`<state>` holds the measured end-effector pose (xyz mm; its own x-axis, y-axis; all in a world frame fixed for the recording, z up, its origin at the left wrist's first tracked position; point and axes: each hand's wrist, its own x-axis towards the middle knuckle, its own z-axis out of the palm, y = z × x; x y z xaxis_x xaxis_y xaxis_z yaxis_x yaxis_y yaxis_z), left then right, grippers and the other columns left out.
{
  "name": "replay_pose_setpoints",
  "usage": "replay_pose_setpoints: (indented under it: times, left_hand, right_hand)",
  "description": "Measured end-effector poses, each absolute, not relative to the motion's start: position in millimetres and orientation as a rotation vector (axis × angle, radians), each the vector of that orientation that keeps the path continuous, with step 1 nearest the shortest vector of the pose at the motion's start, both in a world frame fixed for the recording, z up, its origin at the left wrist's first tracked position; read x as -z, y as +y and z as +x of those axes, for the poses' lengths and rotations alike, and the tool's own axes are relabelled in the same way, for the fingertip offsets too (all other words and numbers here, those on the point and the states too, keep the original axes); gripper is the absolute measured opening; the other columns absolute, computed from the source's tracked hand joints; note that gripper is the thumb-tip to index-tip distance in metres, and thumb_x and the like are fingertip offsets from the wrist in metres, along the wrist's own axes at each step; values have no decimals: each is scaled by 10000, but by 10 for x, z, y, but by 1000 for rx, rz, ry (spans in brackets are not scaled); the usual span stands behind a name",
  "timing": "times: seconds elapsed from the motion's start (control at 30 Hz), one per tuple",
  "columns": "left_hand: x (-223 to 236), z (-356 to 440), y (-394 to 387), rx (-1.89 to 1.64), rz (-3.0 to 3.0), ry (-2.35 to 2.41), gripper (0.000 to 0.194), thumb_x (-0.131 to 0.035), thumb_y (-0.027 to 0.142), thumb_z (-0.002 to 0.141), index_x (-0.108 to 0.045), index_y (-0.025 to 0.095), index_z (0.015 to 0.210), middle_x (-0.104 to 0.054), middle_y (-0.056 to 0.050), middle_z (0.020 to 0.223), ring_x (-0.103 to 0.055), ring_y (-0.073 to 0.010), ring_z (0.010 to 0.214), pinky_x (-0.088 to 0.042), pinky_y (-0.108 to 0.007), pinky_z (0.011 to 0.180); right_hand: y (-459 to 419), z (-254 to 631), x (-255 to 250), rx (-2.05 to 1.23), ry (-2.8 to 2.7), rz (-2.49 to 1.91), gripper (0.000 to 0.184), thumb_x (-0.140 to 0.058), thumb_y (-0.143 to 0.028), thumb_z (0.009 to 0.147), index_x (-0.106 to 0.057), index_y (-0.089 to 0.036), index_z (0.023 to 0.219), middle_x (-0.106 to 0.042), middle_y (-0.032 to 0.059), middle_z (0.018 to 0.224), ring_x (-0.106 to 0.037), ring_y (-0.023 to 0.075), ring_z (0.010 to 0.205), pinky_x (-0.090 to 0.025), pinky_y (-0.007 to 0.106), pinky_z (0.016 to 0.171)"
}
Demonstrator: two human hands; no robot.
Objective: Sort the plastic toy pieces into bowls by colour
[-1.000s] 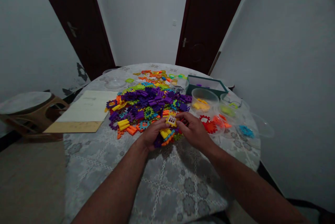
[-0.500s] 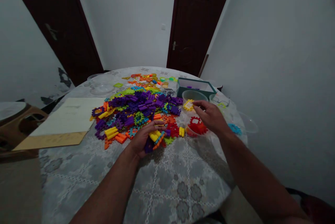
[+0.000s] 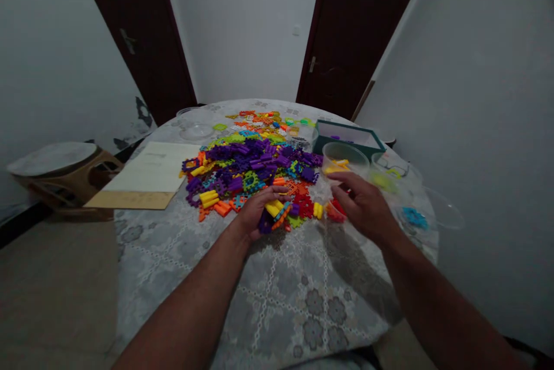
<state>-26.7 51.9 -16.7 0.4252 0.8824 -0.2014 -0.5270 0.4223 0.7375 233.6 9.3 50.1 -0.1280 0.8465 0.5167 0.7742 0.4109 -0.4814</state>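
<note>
My left hand is closed around a bunch of plastic building pieces, yellow, blue, orange and purple, at the near edge of a big heap. My right hand hovers over a container of red pieces, in front of a clear tub. Its fingers are bent and apart, with nothing visible between them. Inside the tub lie yellow pieces. The heap of interlocking pieces, mostly purple, spreads beyond my left hand. A small yellow piece rests on the tablecloth between my hands.
Behind the tub stands a green box holding some purple pieces. To the right are a container with lime pieces, blue pieces and a clear lid. A paper sheet overhangs the table's left edge. A wooden stool stands beyond.
The yellow piece has left my right hand, and yellow shows in the clear tub. My right hand has come slightly nearer me. My left hand keeps its bunch. The view has shifted left and down.
</note>
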Motion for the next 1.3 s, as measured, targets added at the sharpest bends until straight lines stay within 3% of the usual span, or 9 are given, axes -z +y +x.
replay_pose_setpoints:
  times: [0.13, 0.2, 0.53, 0.73, 0.9, 1.1, 1.3]
  left_hand:
    - [206, -270, 519, -984, 660, 625, 303, -750, 193, 812, -723, 135, 1108, -774, -113, 974, -743, -208, 780, -599, -291, 688]
    - [206, -271, 514, -992, 669, 617, 313, -761, 200, 796, -728, 136, 1100, -765, -97, 943, -731, -194, 761, -583, -273, 677]
    - [218, -281, 530, -964, 648, 596, 286, -753, 189, 799, -721, 143, 1080, -746, -95, 920, -729, -203, 752, -608, -295, 650]
    - [160, -300, 510, -944, 657, 644, 307, -732, 197, 833, -693, 151, 1134, -751, -125, 1056, -738, -231, 786, -620, -318, 511]
    - [80, -297, 508, -927, 646, 706, 284, -707, 170, 828, -684, 138, 1110, -743, -135, 1047, -739, -228, 761, -627, -329, 481]
    - [46, -281, 512, -927, 653, 746, 307, -698, 161, 814, -687, 127, 1119, -740, -144, 1059, -743, -238, 756, -613, -321, 449]
    - [58, -299, 509, -918, 677, 767, 362, -736, 142, 781, -699, 144, 1141, -751, -131, 1064, -745, -227, 758, -622, -304, 492]
  right_hand:
    - [-135, 1828, -328, -221, -2203, -1054, 370, -573, -191, 1027, -654, -288, 1374, -674, 107, 1385, -677, 253, 1243, -589, 451, 1045]
    - [-151, 1684, -236, -237, -2273, -1014, 376, -560, -163, 1033, -636, -282, 1382, -639, 119, 1434, -657, 256, 1287, -595, 456, 1047]
    - [-103, 1652, -170, -222, -2258, -994, 196, -552, -168, 1060, -688, -257, 1171, -648, 122, 1373, -687, 243, 1208, -616, 423, 978]
    - [-206, 1960, -334, -218, -2066, -1115, 156, -581, -216, 1036, -695, -244, 1138, -733, 76, 1069, -713, 204, 929, -602, 348, 825]
    - [-135, 2599, -477, -137, -1635, -1549, 363, -629, -395, 990, -686, -222, 1304, -757, 51, 938, -696, 194, 745, -566, 329, 701]
    - [106, 3475, -471, 119, -1444, -1850, 412, -597, -444, 944, -752, -194, 1233, -782, 82, 912, -715, 237, 766, -567, 396, 793]
    - [121, 3564, -371, 360, -1504, -1812, 404, -529, -317, 935, -737, -150, 1238, -756, 178, 1213, -720, 279, 932, -556, 491, 976]
